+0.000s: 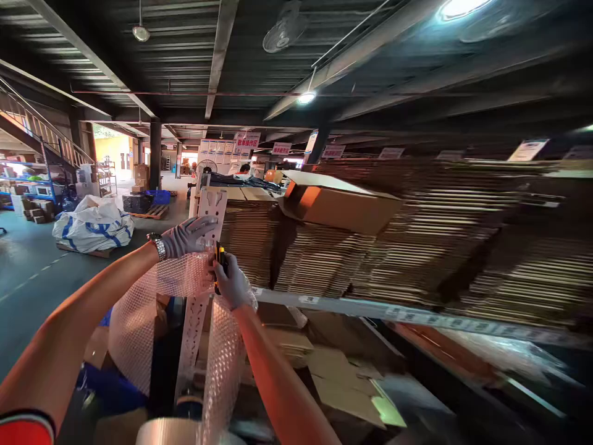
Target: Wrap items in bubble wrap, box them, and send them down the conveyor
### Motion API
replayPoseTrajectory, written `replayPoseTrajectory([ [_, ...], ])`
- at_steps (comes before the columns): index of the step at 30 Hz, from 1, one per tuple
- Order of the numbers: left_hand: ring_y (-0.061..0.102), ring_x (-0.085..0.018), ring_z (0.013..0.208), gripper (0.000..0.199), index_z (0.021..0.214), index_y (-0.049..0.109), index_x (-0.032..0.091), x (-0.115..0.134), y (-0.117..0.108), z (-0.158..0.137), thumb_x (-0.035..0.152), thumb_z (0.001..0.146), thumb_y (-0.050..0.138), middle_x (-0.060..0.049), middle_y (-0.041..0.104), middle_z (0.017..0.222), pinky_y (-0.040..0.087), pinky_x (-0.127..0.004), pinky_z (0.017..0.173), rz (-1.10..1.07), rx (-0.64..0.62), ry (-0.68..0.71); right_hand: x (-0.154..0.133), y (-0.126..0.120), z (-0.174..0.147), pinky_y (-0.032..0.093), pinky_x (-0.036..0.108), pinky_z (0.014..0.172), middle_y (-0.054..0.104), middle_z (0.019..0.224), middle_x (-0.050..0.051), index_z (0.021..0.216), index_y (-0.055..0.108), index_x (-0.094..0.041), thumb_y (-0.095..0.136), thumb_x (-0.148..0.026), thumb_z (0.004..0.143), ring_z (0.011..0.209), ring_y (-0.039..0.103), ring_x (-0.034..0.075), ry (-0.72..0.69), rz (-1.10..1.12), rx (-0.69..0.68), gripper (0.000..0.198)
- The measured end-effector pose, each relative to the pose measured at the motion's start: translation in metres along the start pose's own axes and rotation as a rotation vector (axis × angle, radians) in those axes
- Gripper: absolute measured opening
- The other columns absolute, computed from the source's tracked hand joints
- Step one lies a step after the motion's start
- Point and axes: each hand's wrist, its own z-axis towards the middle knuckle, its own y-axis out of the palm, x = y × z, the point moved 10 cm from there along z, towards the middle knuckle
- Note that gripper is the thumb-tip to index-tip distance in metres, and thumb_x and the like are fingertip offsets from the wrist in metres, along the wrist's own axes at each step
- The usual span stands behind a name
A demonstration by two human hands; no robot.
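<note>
Bubble wrap [152, 309], clear and dimpled, stretches in a sheet between both gloved hands and droops below them toward a roll. Left hand [188, 237], in a pale knit glove with a metal watch [158, 246] at the wrist, lies fairly flat with fingers spread, pressing the wrap's top edge against a white perforated upright [210, 213]. Right hand [231, 281], just beside it, is curled tight around a knife [219, 262] with a yellow-and-black handle, held against the wrap. Beyond the hands, right of them, flattened corrugated cardboard [417, 247] lies in ribbed brown stacks on a shelf [370, 307].
</note>
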Motion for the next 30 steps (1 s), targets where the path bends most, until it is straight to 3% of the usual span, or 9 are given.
replayPoseTrajectory([
  [3, 0.045, -0.037, 0.175, 0.053, 0.165, 0.069, 0.033, 0.011, 0.001, 0.005, 0.035, 0.112, 0.071, -0.008, 0.057, 0.184, 0.029, -0.068, 0.149, 0.118, -0.059, 0.162, -0.007, -0.008, -0.007, 0.052, 0.033, 0.080, 0.088, 0.110, 0.008, 0.141, 0.073, -0.028, 0.061, -0.047, 0.110, 0.097, 0.079, 0.027, 0.003, -0.049, 0.065, 0.038],
  [6, 0.043, -0.041, 0.176, 0.046, 0.154, 0.079, 0.037, 0.018, 0.001, 0.014, 0.033, 0.108, 0.076, -0.005, 0.060, 0.182, 0.021, -0.077, 0.149, 0.199, -0.111, 0.257, -0.009, -0.008, -0.013, 0.054, 0.035, 0.082, 0.089, 0.111, 0.010, 0.143, 0.075, -0.028, 0.062, -0.046, 0.110, 0.099, 0.080, 0.029, -0.001, -0.042, 0.108, 0.040],
  [12, 0.048, -0.035, 0.173, 0.026, 0.129, 0.089, 0.033, 0.018, 0.000, 0.030, 0.035, 0.113, 0.068, -0.003, 0.070, 0.173, 0.025, -0.074, 0.149, 0.299, -0.169, 0.310, -0.004, 0.001, -0.027, 0.062, 0.039, 0.091, 0.088, 0.124, 0.015, 0.143, 0.075, -0.022, 0.057, -0.044, 0.109, 0.111, 0.081, 0.031, -0.148, -0.006, 0.235, 0.045],
  [15, 0.050, -0.039, 0.172, 0.022, 0.123, 0.091, 0.034, 0.026, -0.003, 0.031, 0.028, 0.106, 0.078, -0.003, 0.067, 0.175, 0.027, -0.075, 0.147, 0.363, -0.181, 0.399, -0.008, 0.007, -0.028, 0.062, 0.040, 0.096, 0.088, 0.126, 0.015, 0.137, 0.078, -0.022, 0.055, -0.044, 0.112, 0.113, 0.081, 0.031, -0.256, -0.127, 0.235, 0.041],
  [18, 0.043, -0.049, 0.174, 0.052, 0.130, 0.090, 0.032, 0.035, -0.004, 0.033, 0.035, 0.079, 0.104, -0.010, 0.058, 0.183, 0.026, -0.079, 0.145, 0.367, -0.232, 0.470, -0.013, 0.012, -0.021, 0.061, 0.038, 0.098, 0.087, 0.130, 0.015, 0.138, 0.078, -0.023, 0.054, -0.042, 0.115, 0.114, 0.080, 0.029, -0.341, -0.244, 0.180, 0.039],
  [20, 0.041, -0.050, 0.175, 0.065, 0.132, 0.089, 0.032, 0.037, -0.003, 0.037, 0.038, 0.071, 0.108, -0.012, 0.057, 0.184, 0.028, -0.080, 0.144, 0.374, -0.273, 0.480, -0.014, 0.013, -0.016, 0.061, 0.039, 0.099, 0.086, 0.135, 0.015, 0.143, 0.076, -0.024, 0.053, -0.041, 0.115, 0.117, 0.080, 0.029, -0.391, -0.291, 0.151, 0.040],
  [23, 0.046, -0.041, 0.174, 0.034, 0.121, 0.091, 0.037, 0.040, 0.001, 0.047, 0.024, 0.090, 0.092, -0.006, 0.064, 0.178, 0.031, -0.076, 0.145, 0.402, -0.278, 0.502, -0.014, 0.014, -0.011, 0.062, 0.041, 0.102, 0.085, 0.138, 0.016, 0.146, 0.074, -0.022, 0.050, -0.041, 0.116, 0.121, 0.079, 0.030, -0.444, -0.326, 0.124, 0.042],
  [25, 0.051, -0.037, 0.172, 0.028, 0.113, 0.093, 0.038, 0.042, 0.003, 0.054, 0.017, 0.099, 0.081, -0.003, 0.069, 0.173, 0.034, -0.073, 0.145, 0.352, -0.249, 0.527, -0.014, 0.014, -0.011, 0.063, 0.042, 0.102, 0.085, 0.137, 0.016, 0.147, 0.073, -0.022, 0.049, -0.041, 0.117, 0.121, 0.079, 0.030, -0.451, -0.335, 0.131, 0.043],
  [30, 0.053, -0.034, 0.171, 0.017, 0.107, 0.094, 0.036, 0.040, 0.011, 0.067, 0.025, 0.100, 0.084, 0.000, 0.071, 0.171, 0.035, -0.060, 0.148, 0.236, -0.207, 0.567, -0.017, 0.014, -0.017, 0.061, 0.040, 0.097, 0.086, 0.130, 0.015, 0.141, 0.074, -0.024, 0.054, -0.039, 0.114, 0.115, 0.078, 0.030, -0.440, -0.339, 0.205, 0.037],
])
